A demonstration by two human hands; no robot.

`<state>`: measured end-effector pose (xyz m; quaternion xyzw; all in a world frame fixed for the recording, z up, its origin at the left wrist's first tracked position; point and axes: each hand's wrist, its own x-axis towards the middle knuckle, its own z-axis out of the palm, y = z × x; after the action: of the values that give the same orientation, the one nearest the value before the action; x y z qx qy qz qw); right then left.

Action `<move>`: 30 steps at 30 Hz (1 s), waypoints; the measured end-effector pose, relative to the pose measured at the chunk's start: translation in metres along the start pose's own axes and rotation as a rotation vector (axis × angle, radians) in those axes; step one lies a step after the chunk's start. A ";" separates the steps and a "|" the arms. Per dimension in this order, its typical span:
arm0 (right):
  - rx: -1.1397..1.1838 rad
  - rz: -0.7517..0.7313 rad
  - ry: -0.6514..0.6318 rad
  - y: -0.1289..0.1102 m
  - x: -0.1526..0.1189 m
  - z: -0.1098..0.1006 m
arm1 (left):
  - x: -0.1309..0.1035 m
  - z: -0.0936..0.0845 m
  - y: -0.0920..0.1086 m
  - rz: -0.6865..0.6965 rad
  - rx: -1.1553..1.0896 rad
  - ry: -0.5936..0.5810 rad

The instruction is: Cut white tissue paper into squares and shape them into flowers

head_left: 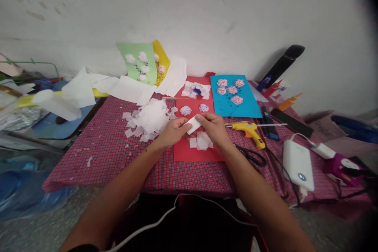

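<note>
a pale, scuffed wall stands behind a worktop (112,165) spread with a red and blue checked cloth. at the far left, loose white sheets (78,90) lie beside it. next, a green card (150,59) with pale paper flowers leans at the wall, a yellow card (161,53) behind it, and nearer is a heap of thin white squares (152,116).

at the middle, over a red sheet (183,153), the left hand (173,130) pinches one end of a small white paper piece (193,124), thumb on top; the right hand (215,126) pinches the other end. the step looks to be folding or lining up this piece; the next move seems to call for a light, even pinch so the layers stay together. two speckled paper puffs (186,110) sit just beyond, and loose squares (202,141) just nearer.

rightward, a blue card (236,96) bears pink-speckled flowers; its faint marks at the lower left cannot be read. then come a yellow glue gun (248,129), black scissors (254,155) and a white power bank (299,165) with a round display too small to read. i can make out no brand anywhere.
</note>
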<state>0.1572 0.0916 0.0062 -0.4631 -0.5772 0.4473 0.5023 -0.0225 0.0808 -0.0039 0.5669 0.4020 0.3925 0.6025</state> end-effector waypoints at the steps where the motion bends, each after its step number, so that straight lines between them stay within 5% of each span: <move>1: 0.003 -0.005 0.001 0.000 0.000 0.000 | 0.000 0.000 0.001 -0.003 -0.012 -0.002; 9: 0.028 -0.013 -0.021 0.001 -0.001 -0.001 | 0.001 0.000 0.000 -0.041 -0.152 0.025; 16: 0.217 0.070 -0.243 0.004 0.000 -0.003 | 0.004 -0.004 0.000 -0.131 -0.462 0.094; 24: 0.180 0.068 -0.203 0.010 0.002 0.000 | 0.003 -0.002 0.004 -0.184 -0.493 0.066; 30: 0.112 0.054 -0.162 0.006 0.000 0.002 | 0.004 0.001 0.002 -0.114 -0.429 0.163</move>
<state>0.1557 0.0926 0.0006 -0.4121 -0.5774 0.5284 0.4665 -0.0201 0.0840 -0.0025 0.3689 0.3881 0.4788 0.6958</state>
